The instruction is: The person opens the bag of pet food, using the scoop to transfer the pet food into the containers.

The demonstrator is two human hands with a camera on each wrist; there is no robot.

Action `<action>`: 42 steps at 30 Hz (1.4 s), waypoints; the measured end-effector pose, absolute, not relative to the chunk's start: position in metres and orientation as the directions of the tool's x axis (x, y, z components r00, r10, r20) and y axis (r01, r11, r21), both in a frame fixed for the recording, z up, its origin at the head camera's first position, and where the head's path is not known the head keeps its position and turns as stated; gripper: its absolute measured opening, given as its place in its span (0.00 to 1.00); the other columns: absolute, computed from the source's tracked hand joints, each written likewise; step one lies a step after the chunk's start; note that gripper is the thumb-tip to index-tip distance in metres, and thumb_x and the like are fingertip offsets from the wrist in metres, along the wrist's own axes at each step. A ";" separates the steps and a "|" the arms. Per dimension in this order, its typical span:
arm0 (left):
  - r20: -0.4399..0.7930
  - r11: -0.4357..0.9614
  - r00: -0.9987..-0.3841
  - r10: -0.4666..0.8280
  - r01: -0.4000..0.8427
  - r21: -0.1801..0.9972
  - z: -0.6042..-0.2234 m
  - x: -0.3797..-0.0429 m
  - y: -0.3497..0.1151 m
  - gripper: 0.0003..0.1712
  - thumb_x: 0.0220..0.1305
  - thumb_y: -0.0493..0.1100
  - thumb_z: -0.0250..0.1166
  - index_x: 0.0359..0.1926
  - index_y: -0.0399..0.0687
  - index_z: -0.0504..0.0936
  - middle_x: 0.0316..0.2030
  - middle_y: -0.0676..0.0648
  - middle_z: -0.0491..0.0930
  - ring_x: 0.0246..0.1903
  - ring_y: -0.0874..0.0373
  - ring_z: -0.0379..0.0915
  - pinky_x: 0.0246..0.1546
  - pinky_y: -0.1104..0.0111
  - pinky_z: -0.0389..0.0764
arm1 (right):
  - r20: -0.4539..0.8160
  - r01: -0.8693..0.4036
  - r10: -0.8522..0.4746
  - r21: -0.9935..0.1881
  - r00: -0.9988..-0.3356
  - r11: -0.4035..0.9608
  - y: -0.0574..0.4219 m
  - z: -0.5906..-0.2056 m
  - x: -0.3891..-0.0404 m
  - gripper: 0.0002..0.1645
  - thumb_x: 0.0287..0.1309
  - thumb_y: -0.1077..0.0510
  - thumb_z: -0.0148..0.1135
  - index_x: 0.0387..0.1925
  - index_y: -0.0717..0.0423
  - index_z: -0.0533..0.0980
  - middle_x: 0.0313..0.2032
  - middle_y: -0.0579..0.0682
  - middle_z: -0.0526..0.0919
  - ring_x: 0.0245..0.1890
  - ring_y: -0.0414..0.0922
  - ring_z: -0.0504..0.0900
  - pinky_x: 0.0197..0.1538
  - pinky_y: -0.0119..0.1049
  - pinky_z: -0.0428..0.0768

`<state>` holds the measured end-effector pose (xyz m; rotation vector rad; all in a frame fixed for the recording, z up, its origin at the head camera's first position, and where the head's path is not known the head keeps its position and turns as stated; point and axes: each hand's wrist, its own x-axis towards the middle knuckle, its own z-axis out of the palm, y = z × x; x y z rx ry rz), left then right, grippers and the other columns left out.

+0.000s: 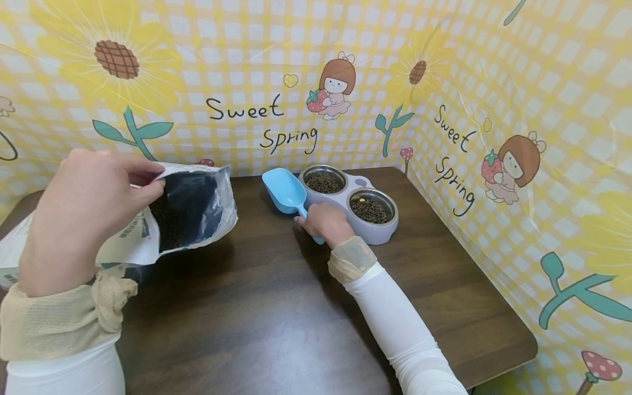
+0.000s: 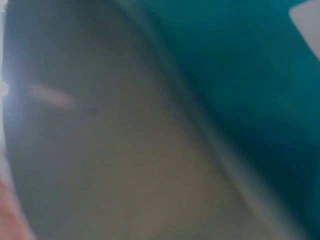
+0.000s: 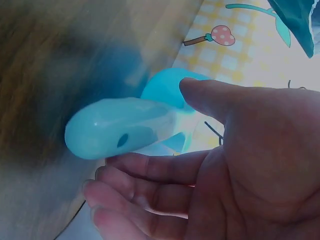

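On the left, my left hand (image 1: 84, 203) pinches the top edge of a white pet food bag (image 1: 129, 241) between thumb and fingers. The bag's mouth faces right, showing a dark lining and brown kibble (image 1: 165, 222) inside. A light blue scoop (image 1: 285, 189) with a bare bowl lies beside the feeding bowls. My right hand (image 1: 328, 222) is at its handle (image 3: 115, 127), thumb on one side and loosely bent fingers on the other, with a gap showing below the thumb in the right wrist view. A blurred bag surface (image 2: 100, 140) fills the left wrist view.
A grey double feeder (image 1: 340, 200) holds two metal bowls with kibble, the far bowl (image 1: 324, 180) and the near bowl (image 1: 371, 208). The brown table (image 1: 257, 307) meets a yellow checked cloth backdrop (image 1: 237, 60) behind and at the right.
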<state>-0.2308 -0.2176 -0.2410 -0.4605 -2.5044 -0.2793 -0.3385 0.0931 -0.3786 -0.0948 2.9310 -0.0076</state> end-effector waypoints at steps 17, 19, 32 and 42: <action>0.567 0.920 -0.780 0.265 0.381 0.093 -0.241 -0.231 -0.218 0.14 0.54 0.39 0.64 0.39 0.35 0.90 0.27 0.37 0.89 0.23 0.37 0.79 0.17 0.51 0.72 | 0.031 -0.291 -0.290 -0.161 -0.957 0.943 0.080 -0.336 -0.322 0.26 0.65 0.38 0.53 0.17 0.48 0.71 0.19 0.46 0.76 0.20 0.43 0.76 0.22 0.39 0.75; 0.564 0.921 -0.782 0.265 0.379 0.093 -0.241 -0.231 -0.219 0.14 0.54 0.39 0.64 0.38 0.35 0.90 0.27 0.37 0.89 0.24 0.37 0.79 0.18 0.51 0.72 | -0.013 -0.337 -0.358 -0.303 -0.934 0.891 0.071 -0.337 -0.318 0.28 0.66 0.38 0.51 0.15 0.48 0.70 0.16 0.45 0.74 0.17 0.41 0.75 0.20 0.37 0.73; 0.568 0.917 -0.781 0.260 0.384 0.108 -0.241 -0.231 -0.219 0.14 0.54 0.39 0.65 0.38 0.35 0.90 0.26 0.36 0.89 0.23 0.37 0.79 0.16 0.53 0.71 | -0.253 0.102 -0.555 -0.952 -0.792 0.288 0.009 -0.348 -0.308 0.30 0.74 0.46 0.46 0.61 0.66 0.64 0.49 0.71 0.82 0.48 0.63 0.81 0.50 0.55 0.85; 0.563 0.920 -0.789 0.247 0.374 0.119 -0.239 -0.231 -0.221 0.14 0.55 0.39 0.66 0.38 0.34 0.90 0.27 0.35 0.89 0.28 0.36 0.80 0.18 0.52 0.73 | -0.295 0.178 -0.616 -0.953 -0.731 0.245 0.001 -0.323 -0.328 0.22 0.71 0.53 0.52 0.53 0.70 0.75 0.45 0.68 0.86 0.42 0.62 0.85 0.52 0.56 0.82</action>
